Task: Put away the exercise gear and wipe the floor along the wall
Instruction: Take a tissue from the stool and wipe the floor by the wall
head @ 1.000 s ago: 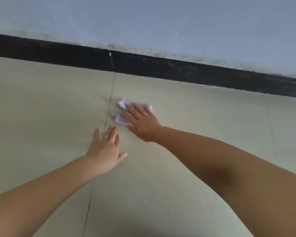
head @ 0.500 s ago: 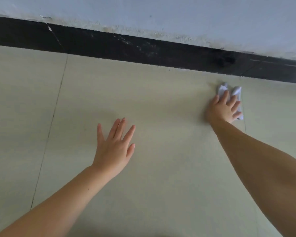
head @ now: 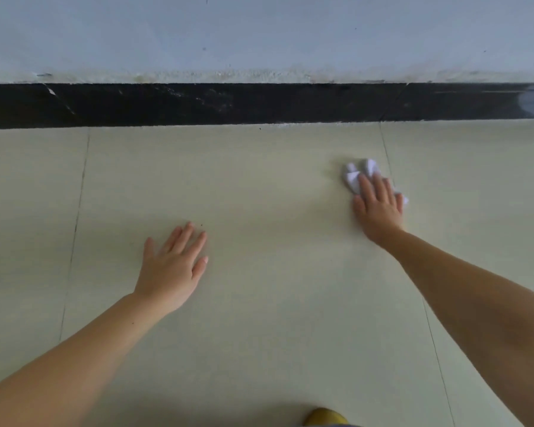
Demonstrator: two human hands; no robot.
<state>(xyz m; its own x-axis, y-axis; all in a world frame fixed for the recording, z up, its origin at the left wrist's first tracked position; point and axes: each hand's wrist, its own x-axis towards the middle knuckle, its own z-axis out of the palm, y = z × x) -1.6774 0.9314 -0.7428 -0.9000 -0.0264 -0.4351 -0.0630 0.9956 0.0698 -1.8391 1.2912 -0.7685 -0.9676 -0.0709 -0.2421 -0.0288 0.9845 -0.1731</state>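
Your right hand (head: 379,208) lies flat on a crumpled white cloth (head: 356,175), fingers straight and pressing down rather than curled round it, so the cloth is pinned under the palm, not gripped. Your left hand (head: 173,266) is spread flat on the floor (head: 259,186) with nothing in it, well apart from the cloth on the thumb side of your wiping hand, and it looks to be taking your weight.

To wipe well from here, keep the whole palm loaded so the cloth slides with the hand instead of bunching out ahead of the fingertips, where part of it already pokes free. The black skirting board (head: 259,103) runs across beyond your fingertips, and a strip of floor lies between it and the cloth; pale grit shows along that edge, so push forward until the cloth meets the board, then sweep sideways along it.

The cloth is small, white and wadded into folds, sitting just beside a tile joint (head: 386,149) on the little-finger side. It looks light and likely to slip.
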